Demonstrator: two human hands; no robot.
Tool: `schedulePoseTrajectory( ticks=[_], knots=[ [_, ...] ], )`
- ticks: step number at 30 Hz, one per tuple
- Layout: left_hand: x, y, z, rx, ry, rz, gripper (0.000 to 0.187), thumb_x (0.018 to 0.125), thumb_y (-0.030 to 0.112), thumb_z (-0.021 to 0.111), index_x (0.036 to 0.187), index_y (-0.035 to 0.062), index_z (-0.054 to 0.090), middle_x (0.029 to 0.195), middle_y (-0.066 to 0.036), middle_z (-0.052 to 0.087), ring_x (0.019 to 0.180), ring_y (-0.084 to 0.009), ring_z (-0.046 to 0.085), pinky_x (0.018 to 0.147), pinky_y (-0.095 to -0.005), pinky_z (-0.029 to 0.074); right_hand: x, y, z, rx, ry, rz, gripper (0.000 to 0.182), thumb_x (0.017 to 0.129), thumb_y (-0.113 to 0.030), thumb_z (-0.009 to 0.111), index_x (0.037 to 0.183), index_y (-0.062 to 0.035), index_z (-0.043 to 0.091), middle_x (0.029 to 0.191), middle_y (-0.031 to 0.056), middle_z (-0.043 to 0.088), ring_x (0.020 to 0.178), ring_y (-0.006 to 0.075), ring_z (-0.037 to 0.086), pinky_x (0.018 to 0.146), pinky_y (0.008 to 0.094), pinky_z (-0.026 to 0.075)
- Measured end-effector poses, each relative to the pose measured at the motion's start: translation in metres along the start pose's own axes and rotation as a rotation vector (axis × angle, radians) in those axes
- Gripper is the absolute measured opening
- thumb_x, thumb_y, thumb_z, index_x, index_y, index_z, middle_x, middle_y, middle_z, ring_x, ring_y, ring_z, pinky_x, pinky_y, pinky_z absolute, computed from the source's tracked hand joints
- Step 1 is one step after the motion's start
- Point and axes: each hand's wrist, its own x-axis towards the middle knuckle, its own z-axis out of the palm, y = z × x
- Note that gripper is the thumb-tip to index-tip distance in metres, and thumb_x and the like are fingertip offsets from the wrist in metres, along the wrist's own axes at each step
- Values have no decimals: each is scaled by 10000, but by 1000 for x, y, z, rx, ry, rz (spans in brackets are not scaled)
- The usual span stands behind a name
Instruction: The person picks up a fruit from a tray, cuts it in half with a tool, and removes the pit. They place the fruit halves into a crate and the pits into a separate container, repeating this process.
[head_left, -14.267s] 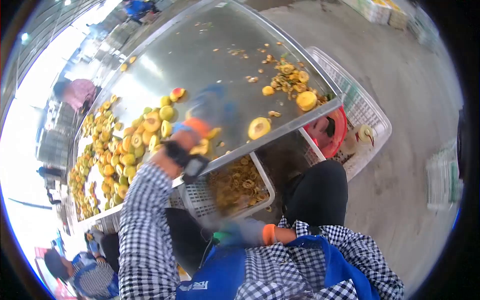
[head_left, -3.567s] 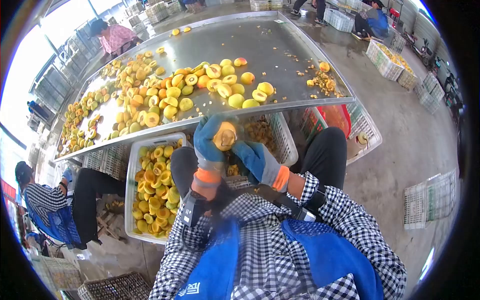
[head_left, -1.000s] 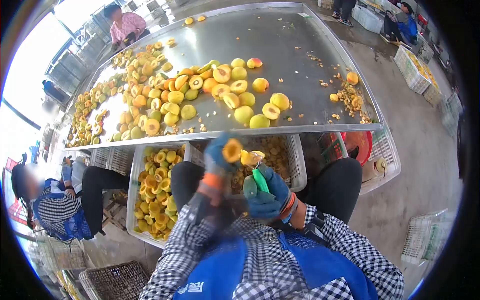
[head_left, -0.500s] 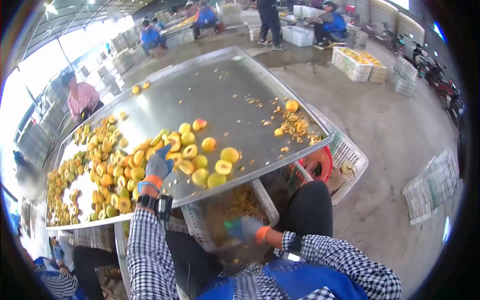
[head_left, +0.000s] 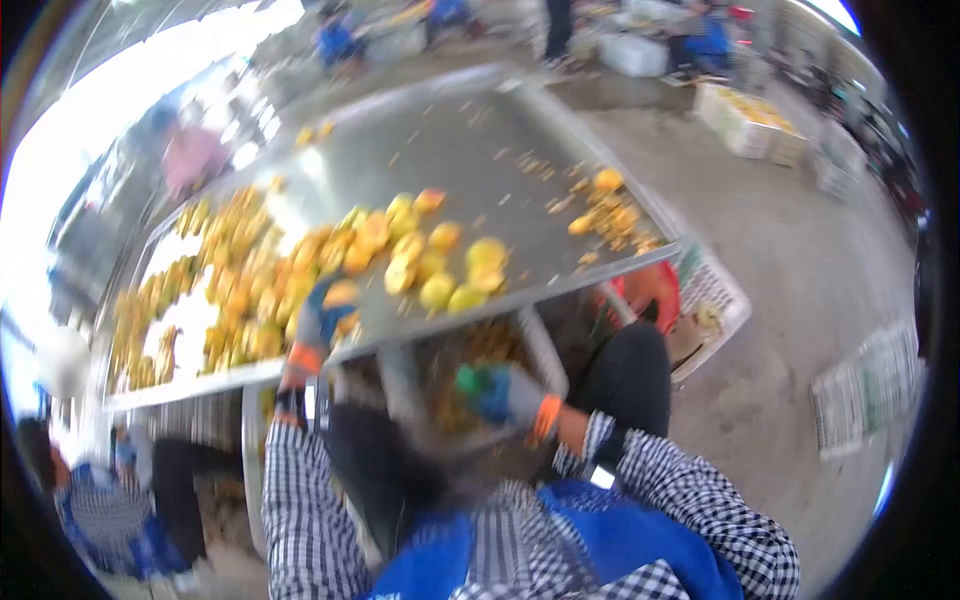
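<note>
My left hand (head_left: 320,318), in a grey-blue glove with an orange cuff, is at the front edge of the metal table (head_left: 450,150). Its fingers curl round an orange-yellow peach (head_left: 342,293), blurred by motion. Beyond it lies a row of whole and halved peaches (head_left: 437,290), with a large heap (head_left: 250,290) to the left. My right hand (head_left: 510,393), gloved too, is closed below the table edge, over a white crate (head_left: 542,350) with yellowish pieces inside. Something green (head_left: 475,380) shows at its fingers; I cannot tell what it is.
Pits and scraps (head_left: 610,220) lie at the table's right side. A red basin (head_left: 650,290) and a white crate (head_left: 725,290) stand beside my knee. Stacked crates (head_left: 865,390) are on the floor at right. A person (head_left: 115,510) sits at lower left; others work farther back.
My view has shifted, so the table sits higher in the frame. My left hand has drawn back from among the fruit to the table's front edge. My right hand has risen nearer the table.
</note>
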Motion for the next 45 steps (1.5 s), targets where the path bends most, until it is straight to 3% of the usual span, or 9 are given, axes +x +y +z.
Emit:
schedulePoseTrajectory(
  ticks=[2,9,18,22,23,26,29,36,45],
  knots=[
    [-46,42,59,-30,20,4,414,840,124,639,1239,23,592,1084,-81,654,868,-158,640,707,-256,521,17,-47,5,111,130,148,358,822,-160,732,1137,-30,623,839,27,638,752,95,552,669,295,502],
    [-117,42,138,-480,-62,-34,320,934,201,589,1174,-11,594,1037,-76,644,938,-169,628,802,-304,524,38,-102,24,-288,371,-373,338,836,-248,685,1121,-72,637,990,176,672,869,344,654,746,406,520],
    [-120,-32,153,609,276,384,238,901,150,596,1037,-27,676,900,-98,689,828,-148,617,758,-317,506,33,-79,27,-277,413,-85,261,865,-252,648,1029,-51,670,1021,232,649,917,439,603,780,435,499],
    [-110,-53,167,77,331,318,229,899,190,614,1016,0,667,890,-107,678,813,-183,625,729,-329,513,25,-66,40,-521,549,-212,257,882,-228,613,1086,-80,660,1030,229,652,955,415,621,825,457,513],
    [-104,-59,154,-134,266,254,243,915,225,599,1001,7,659,881,-97,668,802,-176,617,721,-329,517,35,-35,33,-847,534,-621,242,896,-230,592,1086,-100,668,1018,224,653,952,405,623,833,456,517],
    [-101,-20,140,-848,272,-242,237,967,240,548,1012,19,622,918,-67,649,818,-138,605,753,-315,533,18,-62,18,-570,205,-282,320,880,-279,601,1147,-107,634,1103,174,648,958,387,616,797,466,505],
    [-100,-17,134,-18,230,256,208,956,150,539,1099,12,602,1025,-78,657,935,-217,650,846,-340,532,9,-71,10,-735,292,-328,297,889,-282,595,1108,-83,622,1076,185,636,967,392,606,783,471,499],
    [-121,9,146,619,252,460,197,914,84,544,1076,60,652,1018,-80,671,895,-189,646,805,-298,511,-3,-98,23,-745,251,-202,391,973,-419,479,985,-51,611,869,216,658,815,430,634,730,508,495],
    [-142,21,164,341,351,460,164,842,83,611,994,42,657,911,-92,682,840,-215,658,746,-318,513,-10,-116,27,-881,143,-150,407,967,-432,479,963,-47,610,882,226,664,837,417,645,727,509,498]
  ],
)
